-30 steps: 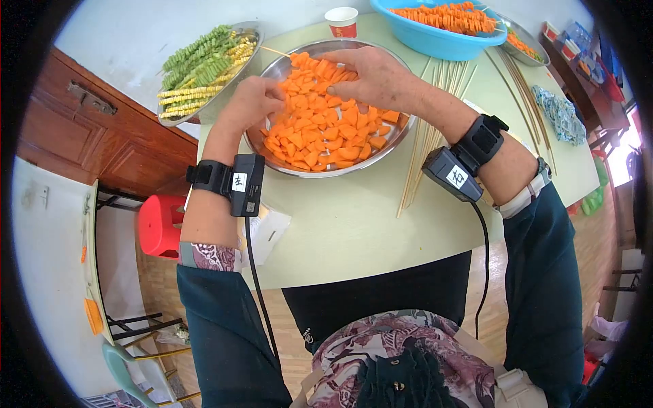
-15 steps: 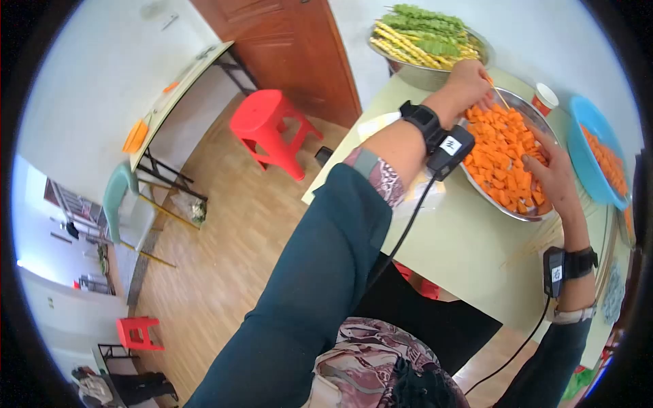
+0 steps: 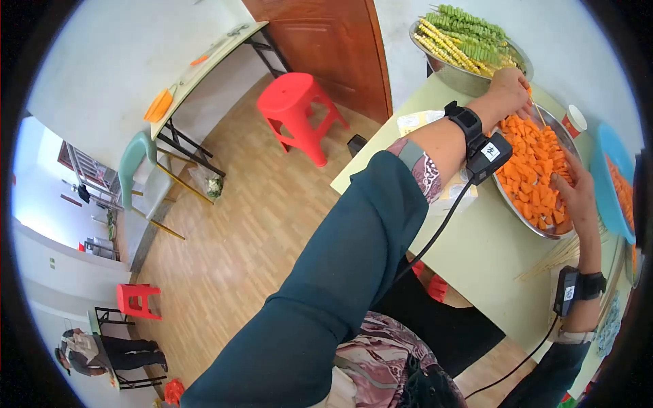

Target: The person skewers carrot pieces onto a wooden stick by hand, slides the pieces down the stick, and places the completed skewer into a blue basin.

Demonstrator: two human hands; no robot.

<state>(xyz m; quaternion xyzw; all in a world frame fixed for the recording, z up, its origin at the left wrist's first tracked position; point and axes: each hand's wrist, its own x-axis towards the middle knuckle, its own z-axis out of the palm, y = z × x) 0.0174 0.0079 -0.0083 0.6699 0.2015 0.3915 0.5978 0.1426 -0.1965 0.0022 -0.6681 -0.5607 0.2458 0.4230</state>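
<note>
My left hand is closed around a thin wooden skewer, with a bit of orange at its upper end beside my fingers. The skewer slants over the far rim of a steel bowl. Cut orange chunks, which look like carrot, fill that bowl. At its right side my right hand reaches in among the chunks, thumb and fingers apart, with nothing visible between them.
Green and yellow skewers lie in a metal basin behind. Right are a paper cup, a blue basin and loose sticks. Red stools, a chair and a person are leftward.
The view has shifted, so the table and bowl sit further right and lower. My left hand still holds the skewer, and my right hand remains at the orange chunks.
</note>
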